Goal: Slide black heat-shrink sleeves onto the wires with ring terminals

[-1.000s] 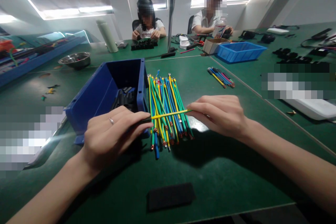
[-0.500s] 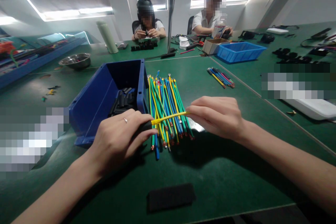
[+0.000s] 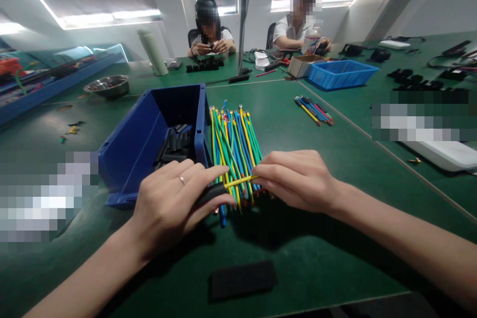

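The right hand has its fingers pinched together on a yellow wire, whose far end meets a black sleeve clasped in the left hand, between thumb and fingers whose tips stand apart. Beneath and beyond the fingers, a pile of coloured wires lies on the green tabletop; a blue bin stands past the left fingers, a black block nearer the wearer. A loosened left grip could let the sleeve slip, a crooked push could bend the wire, and low-dipping fingers could scatter the pile
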`<state>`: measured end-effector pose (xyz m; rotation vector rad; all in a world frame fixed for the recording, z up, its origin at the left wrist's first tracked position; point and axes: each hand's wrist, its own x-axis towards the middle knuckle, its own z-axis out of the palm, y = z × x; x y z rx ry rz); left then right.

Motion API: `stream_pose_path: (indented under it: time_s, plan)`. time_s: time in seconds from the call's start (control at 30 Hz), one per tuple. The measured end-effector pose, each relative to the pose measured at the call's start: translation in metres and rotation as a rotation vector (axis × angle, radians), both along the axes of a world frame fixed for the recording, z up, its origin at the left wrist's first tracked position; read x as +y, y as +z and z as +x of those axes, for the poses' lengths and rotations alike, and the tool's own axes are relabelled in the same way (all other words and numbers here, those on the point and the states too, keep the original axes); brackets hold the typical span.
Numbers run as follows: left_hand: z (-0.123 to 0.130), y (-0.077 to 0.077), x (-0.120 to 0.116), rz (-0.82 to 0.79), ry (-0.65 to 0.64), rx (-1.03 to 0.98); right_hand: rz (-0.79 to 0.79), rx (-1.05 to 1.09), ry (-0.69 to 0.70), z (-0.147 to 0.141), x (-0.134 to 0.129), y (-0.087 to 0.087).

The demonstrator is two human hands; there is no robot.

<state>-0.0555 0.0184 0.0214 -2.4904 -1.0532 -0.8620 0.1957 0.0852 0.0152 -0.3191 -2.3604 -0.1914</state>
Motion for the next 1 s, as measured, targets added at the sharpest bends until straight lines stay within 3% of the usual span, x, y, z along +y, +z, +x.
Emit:
stream_pose_path:
  time_s: [0.17,0.43,0.8,1.0]
  plan:
    - [0.001,0.001,-0.004,0.033,0.049,-0.266,0.022,0.026,-0.086,0.005,0.007,-0.001]
    - [0.002,-0.001,-0.002,0.042,0.159,-0.188,0.078,0.013,-0.148,0.013,0.018,0.0]
    - [0.002,0.001,0.0,-0.016,0.025,-0.184,0.137,-0.031,-0.124,0.014,0.016,0.001]
    - [0.005,0.006,-0.003,-0.05,0.009,-0.293,0.138,0.037,-0.198,0.01,0.01,-0.004]
